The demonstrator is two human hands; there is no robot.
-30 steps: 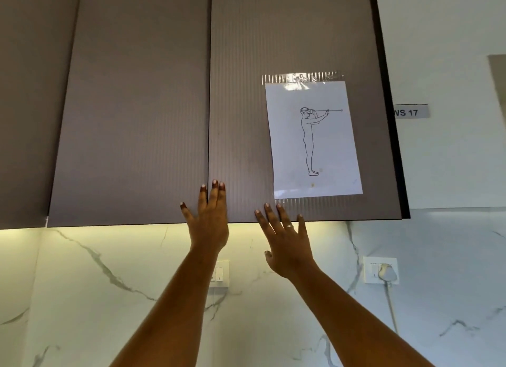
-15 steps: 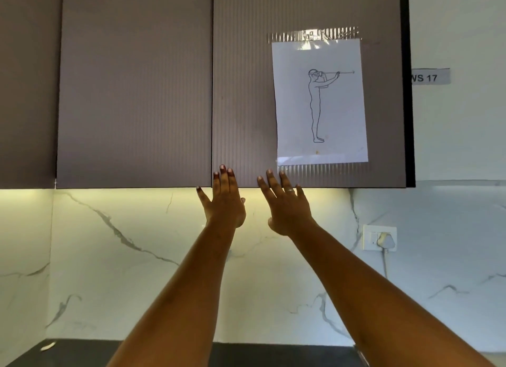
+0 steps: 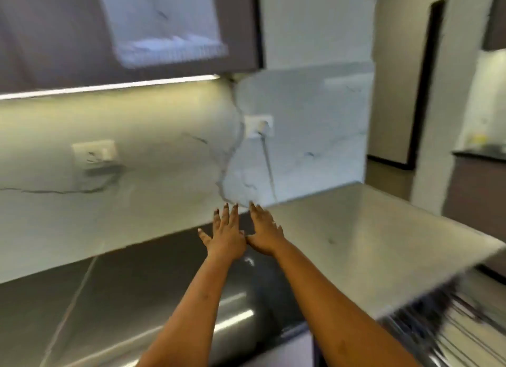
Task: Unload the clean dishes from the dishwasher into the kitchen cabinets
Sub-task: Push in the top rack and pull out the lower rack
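My left hand [image 3: 226, 233] and my right hand [image 3: 264, 232] are stretched out side by side over the dark countertop [image 3: 109, 292], fingers straight, holding nothing. The brown upper cabinet [image 3: 54, 38] hangs closed at the top left, well above both hands. To the right stands the dishwasher with its flat steel top [image 3: 369, 243], and its rack [image 3: 451, 325] shows blurred at the lower right. No dish is visible in either hand.
A white sheet of paper [image 3: 164, 24] is taped to the cabinet door. The marble backsplash [image 3: 164, 161] carries a switch plate [image 3: 94, 151] and a socket with a plugged cable [image 3: 258, 125]. A doorway [image 3: 427, 79] and another counter [image 3: 482, 153] lie at the right.
Both hands have dropped from the cabinet's lower edge down to the countertop level. The view has swung down and to the right, bringing the dishwasher into sight.
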